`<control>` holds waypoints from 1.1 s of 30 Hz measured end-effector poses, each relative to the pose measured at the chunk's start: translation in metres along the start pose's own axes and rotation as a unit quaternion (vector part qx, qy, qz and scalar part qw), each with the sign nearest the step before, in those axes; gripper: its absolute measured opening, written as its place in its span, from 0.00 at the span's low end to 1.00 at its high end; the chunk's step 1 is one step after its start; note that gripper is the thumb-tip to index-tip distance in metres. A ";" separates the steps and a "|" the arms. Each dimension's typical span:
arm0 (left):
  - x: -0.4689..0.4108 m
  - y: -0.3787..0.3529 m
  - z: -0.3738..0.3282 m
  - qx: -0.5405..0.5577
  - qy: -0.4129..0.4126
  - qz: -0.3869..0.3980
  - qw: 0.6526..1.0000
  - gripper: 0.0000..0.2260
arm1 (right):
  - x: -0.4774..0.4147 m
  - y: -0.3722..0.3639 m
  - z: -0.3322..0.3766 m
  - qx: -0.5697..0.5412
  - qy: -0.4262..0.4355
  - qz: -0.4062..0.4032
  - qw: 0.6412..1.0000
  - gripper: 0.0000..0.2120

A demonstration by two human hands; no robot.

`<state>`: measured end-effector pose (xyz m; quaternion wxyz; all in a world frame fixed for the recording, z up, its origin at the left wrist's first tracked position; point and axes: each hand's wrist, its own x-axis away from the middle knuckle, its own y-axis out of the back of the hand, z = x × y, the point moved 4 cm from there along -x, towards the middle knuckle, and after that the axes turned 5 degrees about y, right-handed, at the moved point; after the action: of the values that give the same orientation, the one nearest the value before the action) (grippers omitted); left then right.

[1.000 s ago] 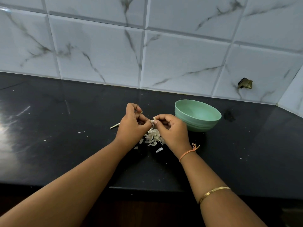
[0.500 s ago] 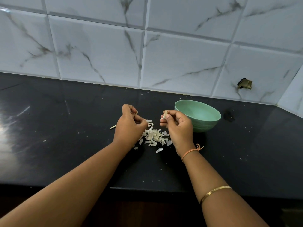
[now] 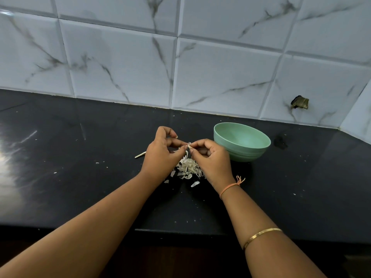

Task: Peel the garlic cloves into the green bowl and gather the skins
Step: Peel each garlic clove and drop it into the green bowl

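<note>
My left hand [image 3: 160,155] and my right hand [image 3: 212,159] meet fingertip to fingertip above the black counter. Between them they pinch a small pale garlic clove [image 3: 189,145], mostly hidden by the fingers. Directly below lies a heap of whitish garlic skins [image 3: 187,168], with a few loose flakes toward the counter's front. The green bowl [image 3: 242,142] stands upright just right of my right hand; the part of its inside that shows holds nothing.
A thin pale stem piece [image 3: 140,155] lies left of my left hand. The black counter [image 3: 80,177] ends at a front edge near my forearms. A marbled tile wall [image 3: 180,67] rises behind, with a dark hole [image 3: 300,102] at the right.
Half a second ago my hands were apart, the right one holding the clove near the bowl. Now they have come back together over the skin heap, both pinching the clove.
</note>
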<state>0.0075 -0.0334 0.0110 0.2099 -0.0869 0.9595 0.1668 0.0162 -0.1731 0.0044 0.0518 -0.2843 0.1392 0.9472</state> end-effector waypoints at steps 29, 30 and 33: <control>0.001 -0.001 0.002 0.024 0.019 0.029 0.999 0.15 | -0.001 0.001 0.001 0.113 0.104 0.017 0.988 0.08; 0.001 -0.001 0.002 0.024 0.020 0.030 0.999 0.15 | 0.000 0.001 0.001 0.114 0.106 0.018 0.988 0.08; 0.000 -0.001 0.002 0.024 0.020 0.035 0.999 0.15 | 0.000 0.001 0.002 0.113 0.106 0.019 0.988 0.08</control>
<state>0.0082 -0.0335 0.0087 0.1871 -0.0519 0.9695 0.1493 0.0154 -0.1734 0.0062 0.0509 -0.3729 0.2552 0.8906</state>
